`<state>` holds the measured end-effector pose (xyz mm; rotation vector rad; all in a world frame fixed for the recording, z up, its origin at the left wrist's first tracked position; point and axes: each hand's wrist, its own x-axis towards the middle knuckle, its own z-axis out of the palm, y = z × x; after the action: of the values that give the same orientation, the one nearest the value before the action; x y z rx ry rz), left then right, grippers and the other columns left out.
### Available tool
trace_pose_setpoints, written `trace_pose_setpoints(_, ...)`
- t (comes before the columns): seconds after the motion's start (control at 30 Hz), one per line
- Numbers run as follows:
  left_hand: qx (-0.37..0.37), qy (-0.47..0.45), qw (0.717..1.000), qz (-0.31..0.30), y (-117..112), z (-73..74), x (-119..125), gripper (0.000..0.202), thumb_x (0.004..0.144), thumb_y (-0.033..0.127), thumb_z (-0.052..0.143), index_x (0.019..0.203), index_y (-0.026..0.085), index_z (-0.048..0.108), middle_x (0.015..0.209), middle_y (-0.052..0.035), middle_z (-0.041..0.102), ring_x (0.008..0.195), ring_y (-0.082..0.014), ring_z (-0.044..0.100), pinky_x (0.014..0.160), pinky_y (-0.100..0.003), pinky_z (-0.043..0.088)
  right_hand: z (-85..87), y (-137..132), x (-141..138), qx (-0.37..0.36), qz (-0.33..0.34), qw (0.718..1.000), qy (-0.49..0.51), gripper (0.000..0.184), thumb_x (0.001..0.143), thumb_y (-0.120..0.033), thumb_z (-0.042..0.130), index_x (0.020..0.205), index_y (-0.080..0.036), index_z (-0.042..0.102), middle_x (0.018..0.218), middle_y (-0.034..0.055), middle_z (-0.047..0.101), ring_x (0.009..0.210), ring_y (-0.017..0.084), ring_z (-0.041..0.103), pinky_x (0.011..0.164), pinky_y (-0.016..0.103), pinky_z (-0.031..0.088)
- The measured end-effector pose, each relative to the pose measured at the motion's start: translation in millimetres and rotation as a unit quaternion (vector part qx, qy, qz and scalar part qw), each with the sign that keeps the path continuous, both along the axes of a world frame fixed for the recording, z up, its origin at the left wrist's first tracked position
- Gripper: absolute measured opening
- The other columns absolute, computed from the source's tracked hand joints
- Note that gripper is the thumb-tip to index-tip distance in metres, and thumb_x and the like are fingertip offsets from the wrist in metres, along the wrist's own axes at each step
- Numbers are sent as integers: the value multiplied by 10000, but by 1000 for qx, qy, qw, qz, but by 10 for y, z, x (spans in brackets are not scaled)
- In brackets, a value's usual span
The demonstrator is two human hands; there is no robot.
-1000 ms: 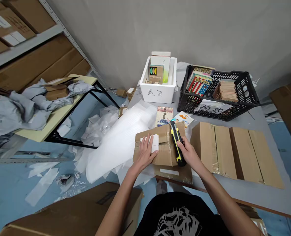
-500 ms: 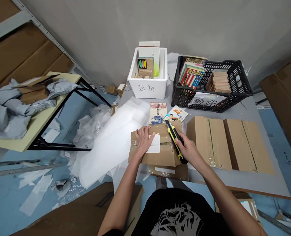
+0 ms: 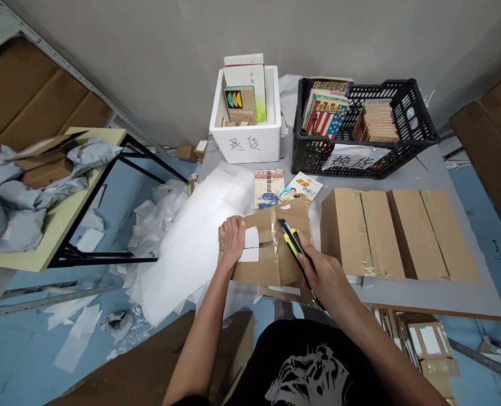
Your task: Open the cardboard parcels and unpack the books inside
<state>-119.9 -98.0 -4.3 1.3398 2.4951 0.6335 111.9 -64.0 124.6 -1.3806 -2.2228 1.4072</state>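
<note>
A taped cardboard box [image 3: 262, 272] with a white label lies at the table's front edge, slightly tilted. My left hand [image 3: 233, 238] grips its left side, fingers bunched over the edge and thumb beside the label. My right hand [image 3: 324, 273] is closed around a yellow and black box cutter [image 3: 295, 243]. The cutter's blade end points up and left over the right part of the box; whether it touches the cardboard I cannot tell. Just behind the box lie a book [image 3: 269, 187] and a colourful booklet [image 3: 301, 188].
White foam sheeting [image 3: 195, 242] drapes off the table's left side. Behind stand a white foam bin [image 3: 245, 144] and a black crate [image 3: 360, 160], both holding books. Two cardboard boxes [image 3: 362, 234] [image 3: 434, 237] sit to the right. A side table [image 3: 60, 225] carries grey packaging.
The box has turned and tilted, its right part lifting. My left hand has shifted to its left edge. The cutter has moved slightly down and left relative to the box. The view has shifted a little.
</note>
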Motion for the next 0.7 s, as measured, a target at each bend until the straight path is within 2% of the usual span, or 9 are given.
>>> trace_pose_setpoints(0.17, 4, -1, 1000, 3, -7, -22, 3, 278, 971, 287, 211, 1035, 204, 468, 1052, -82, 551, 1033, -204, 487, 972, -376, 334, -40, -18, -31, 30, 13, 999, -33, 515, 928, -336, 304, 1410, -199, 422, 602, 23, 599, 599, 212, 613, 587, 322, 464)
trace_pose_setpoints(0.4, -7, 30, 1000, -5, -1, -30, 44, 318, 969, 298, 199, 1065, 192, 483, 1060, -97, 552, 1047, -223, 483, 965, -396, 324, -6, -91, 36, 34, 24, 998, -46, 517, 929, -317, 287, 1406, -174, 426, 523, 1, 550, 513, 194, 578, 548, 298, 429)
trace_pose_setpoints(0.7, -14, 67, 998, -7, 73, -97, 159, 368, 968, 327, 196, 1085, 168, 506, 1077, -127, 564, 1074, -250, 475, 975, -439, 289, 131, -42, 160, -16, 20, 997, -71, 529, 924, -319, 292, 1407, -150, 425, 396, -56, 453, 368, 160, 484, 493, 279, 404)
